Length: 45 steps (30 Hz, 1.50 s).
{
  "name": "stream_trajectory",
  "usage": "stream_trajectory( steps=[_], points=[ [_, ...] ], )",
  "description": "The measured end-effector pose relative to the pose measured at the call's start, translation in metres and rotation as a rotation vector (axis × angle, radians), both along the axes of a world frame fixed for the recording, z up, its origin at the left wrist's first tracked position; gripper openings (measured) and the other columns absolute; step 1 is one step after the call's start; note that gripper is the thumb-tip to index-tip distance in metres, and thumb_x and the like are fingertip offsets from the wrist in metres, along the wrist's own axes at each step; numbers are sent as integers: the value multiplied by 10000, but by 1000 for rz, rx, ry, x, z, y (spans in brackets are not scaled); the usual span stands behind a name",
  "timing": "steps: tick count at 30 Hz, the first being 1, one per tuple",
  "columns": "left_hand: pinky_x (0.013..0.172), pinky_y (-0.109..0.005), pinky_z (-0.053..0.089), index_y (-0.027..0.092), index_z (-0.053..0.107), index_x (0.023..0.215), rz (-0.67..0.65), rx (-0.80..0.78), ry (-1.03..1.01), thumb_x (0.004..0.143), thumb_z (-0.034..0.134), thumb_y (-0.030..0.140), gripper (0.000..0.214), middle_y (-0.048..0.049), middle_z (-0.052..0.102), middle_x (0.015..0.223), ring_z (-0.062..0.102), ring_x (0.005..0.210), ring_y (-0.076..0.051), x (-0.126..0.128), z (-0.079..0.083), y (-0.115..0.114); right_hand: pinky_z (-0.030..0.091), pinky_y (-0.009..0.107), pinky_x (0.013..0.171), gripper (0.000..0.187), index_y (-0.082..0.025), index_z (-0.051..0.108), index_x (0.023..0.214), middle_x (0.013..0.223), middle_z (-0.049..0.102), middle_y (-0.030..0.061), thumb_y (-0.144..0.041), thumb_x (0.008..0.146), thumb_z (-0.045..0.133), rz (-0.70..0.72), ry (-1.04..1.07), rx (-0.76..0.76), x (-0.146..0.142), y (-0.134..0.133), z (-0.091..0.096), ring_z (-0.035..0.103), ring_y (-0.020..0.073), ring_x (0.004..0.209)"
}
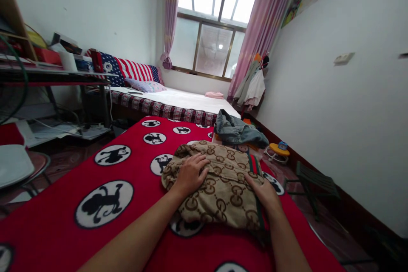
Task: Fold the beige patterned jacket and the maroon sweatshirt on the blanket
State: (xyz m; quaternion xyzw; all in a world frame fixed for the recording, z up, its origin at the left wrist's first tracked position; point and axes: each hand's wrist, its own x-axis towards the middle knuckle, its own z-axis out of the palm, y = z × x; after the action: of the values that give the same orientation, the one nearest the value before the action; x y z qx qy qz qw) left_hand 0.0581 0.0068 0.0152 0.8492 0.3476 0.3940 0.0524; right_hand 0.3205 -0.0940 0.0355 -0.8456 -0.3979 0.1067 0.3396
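A folded beige garment (219,185) with a brown letter pattern lies on the red bedspread (134,216). A green and red striped band (254,164) runs along its right side. My left hand (192,174) rests flat on the upper left part of the cloth, fingers apart. At the right edge, my right hand (266,193) has its thumb over the top of the garment beside the band. Its other fingers are mostly hidden along or under that edge.
A denim garment (237,129) lies crumpled past the folded one, at the far right of the bedspread. Behind stands a bed (181,100) with pillows. A cluttered desk (54,76) is at left. At right are a yellow stool (279,149) and a dark folding stool (315,182).
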Motion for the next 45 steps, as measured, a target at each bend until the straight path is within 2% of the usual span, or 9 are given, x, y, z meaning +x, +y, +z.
stream_trajectory(
  steps=[4, 10, 14, 19, 23, 29, 33, 39, 45],
  points=[
    [1045, -423, 402, 221, 670, 1129, -62, -35, 150, 905, 502, 320, 297, -63, 648, 1235, 539, 1205, -249, -4, 17, 10, 491, 416, 933, 687, -147, 668, 1094, 1057, 719, 142, -639, 615, 699, 187, 47, 75, 18, 1, -10, 668, 310, 1015],
    [946, -292, 477, 243, 703, 1112, -428, -321, 265, 839, 576, 385, 333, -29, 710, 1136, 644, 1056, -206, -23, 55, 57, 565, 419, 753, 377, -175, 705, 801, 801, 749, 101, -423, 524, 767, 94, 177, 335, 11, -1, -5, 710, 314, 786],
    [945, -290, 478, 188, 710, 1090, 79, -337, -116, 856, 517, 342, 340, -58, 716, 1112, 646, 1048, -209, -55, 53, 84, 572, 405, 688, 368, -188, 691, 808, 773, 747, 76, -392, 514, 776, 74, 206, 521, 0, -6, -2, 707, 308, 736],
    [891, -428, 485, 155, 649, 1192, 760, -396, -204, 865, 469, 297, 400, -181, 655, 1181, 610, 1082, -323, -117, 11, 90, 557, 378, 766, 421, -199, 661, 967, 894, 745, 74, -411, 611, 738, 105, 41, 543, -11, -7, 1, 701, 281, 845],
    [908, -391, 466, 202, 656, 1170, 793, -460, -142, 845, 468, 223, 376, -118, 682, 1156, 607, 1089, -293, -139, -11, 84, 547, 385, 788, 435, -201, 650, 1020, 914, 744, 79, -441, 661, 700, 92, -9, 462, -20, -7, 0, 702, 279, 864],
    [909, -427, 449, 197, 580, 1238, 793, -523, -369, 873, 418, 228, 401, -97, 686, 1165, 612, 1084, -307, -135, -8, 84, 551, 360, 706, 437, -202, 663, 1001, 862, 740, 73, -462, 653, 712, 60, -97, 593, -48, -14, 7, 693, 269, 779],
    [914, -397, 456, 189, 522, 1272, 800, -474, -559, 872, 436, 239, 412, -72, 669, 1203, 602, 1104, -290, -135, -12, 87, 540, 336, 661, 340, -203, 693, 899, 809, 734, 47, -404, 628, 738, 227, -116, 596, -65, 8, 63, 671, 246, 726],
    [911, -363, 459, 198, 508, 1274, 778, -466, -562, 858, 482, 249, 420, -62, 667, 1204, 606, 1098, -258, -138, -16, 90, 511, 274, 589, 355, -89, 726, 880, 773, 720, 50, -311, 603, 739, 300, 54, 663, -88, 86, 211, 650, 176, 649],
    [891, -390, 450, 200, 481, 1292, 811, -506, -416, 861, 491, 284, 439, -74, 665, 1209, 594, 1122, -295, -137, -15, 93, 489, 242, 686, 384, -46, 700, 1028, 988, 716, 87, -282, 812, 489, 388, -140, 999, -85, 145, 321, 687, 182, 904]
  ],
)
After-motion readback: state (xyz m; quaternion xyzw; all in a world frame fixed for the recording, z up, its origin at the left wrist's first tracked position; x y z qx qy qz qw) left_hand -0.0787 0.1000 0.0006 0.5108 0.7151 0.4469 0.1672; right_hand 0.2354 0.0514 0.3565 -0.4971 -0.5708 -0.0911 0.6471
